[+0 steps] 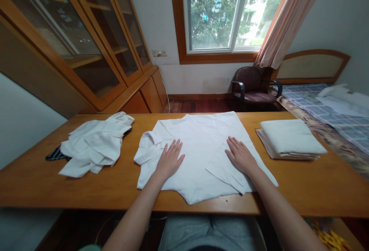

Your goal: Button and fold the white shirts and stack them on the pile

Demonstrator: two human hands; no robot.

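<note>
A white shirt lies spread flat on the wooden table, its collar toward the left and one sleeve folded across the right side. My left hand rests palm down on the shirt near the collar, fingers stretched out. My right hand lies flat on the folded sleeve part, fingers out too. Neither hand holds anything.
A crumpled heap of white garments with a dark striped piece under it sits at the table's left. A neat stack of folded white cloth lies at the right. Behind stand a dark chair, a bed and a glass-fronted cabinet.
</note>
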